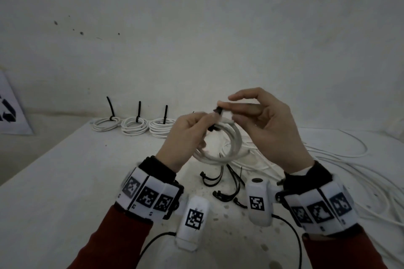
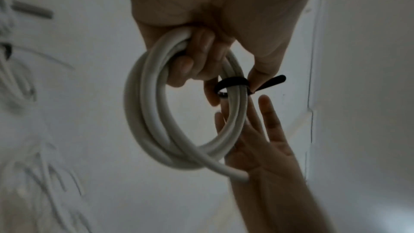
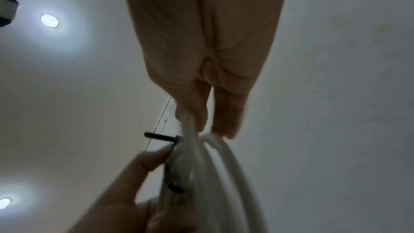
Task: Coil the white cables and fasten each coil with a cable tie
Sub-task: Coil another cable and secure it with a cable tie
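Note:
My left hand (image 1: 188, 133) holds a coil of white cable (image 1: 231, 137) up above the table, fingers curled through its ring. A black cable tie (image 2: 233, 84) is looped round the coil (image 2: 143, 112), and my left thumb presses at the base of its free tail (image 2: 272, 81). My right hand (image 1: 262, 120) is at the coil's far side, with straight fingers (image 2: 266, 112) touching the strands just by the tie. In the right wrist view those fingertips (image 3: 221, 123) rest on the coil (image 3: 224, 166), and the tie's tail (image 3: 159, 135) sticks out to the left, held by nothing.
Three tied coils (image 1: 134, 125) stand in a row at the back of the white table (image 1: 65, 181). Several loose black ties (image 1: 218, 183) lie under my hands. A heap of loose white cable (image 1: 349, 170) spreads over the right side. The table's left edge runs diagonally.

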Action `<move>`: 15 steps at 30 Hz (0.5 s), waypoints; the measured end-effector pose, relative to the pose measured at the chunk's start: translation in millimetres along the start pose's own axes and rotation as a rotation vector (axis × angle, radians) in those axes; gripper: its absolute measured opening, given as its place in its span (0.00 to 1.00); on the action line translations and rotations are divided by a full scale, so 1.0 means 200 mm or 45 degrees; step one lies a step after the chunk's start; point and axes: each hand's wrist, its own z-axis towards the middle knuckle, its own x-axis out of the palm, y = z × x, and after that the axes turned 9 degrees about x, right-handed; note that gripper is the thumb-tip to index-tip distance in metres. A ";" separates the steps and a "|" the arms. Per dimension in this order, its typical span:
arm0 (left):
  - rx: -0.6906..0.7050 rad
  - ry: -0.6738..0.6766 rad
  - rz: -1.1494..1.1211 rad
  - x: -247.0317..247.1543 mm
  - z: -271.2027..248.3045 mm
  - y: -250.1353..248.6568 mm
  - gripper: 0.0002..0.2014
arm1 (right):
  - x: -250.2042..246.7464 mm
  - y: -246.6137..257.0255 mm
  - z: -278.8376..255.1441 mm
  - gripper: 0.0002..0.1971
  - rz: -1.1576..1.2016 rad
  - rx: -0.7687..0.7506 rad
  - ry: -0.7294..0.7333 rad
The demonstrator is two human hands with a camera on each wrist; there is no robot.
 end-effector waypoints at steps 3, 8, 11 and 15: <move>0.383 -0.109 0.566 -0.06 0.01 0.01 0.12 | -0.02 0.00 0.01 0.02 -0.261 0.192 -0.107; 0.664 -0.168 0.865 -0.08 0.01 0.01 0.21 | 0.02 0.08 0.00 0.21 -0.158 0.532 -0.045; 0.748 -0.170 0.882 -0.07 0.01 0.02 0.20 | 0.06 0.07 -0.01 0.15 -0.092 0.553 0.014; 0.757 -0.187 0.852 -0.06 0.01 0.03 0.19 | 0.10 0.04 -0.02 0.11 -0.053 0.539 0.016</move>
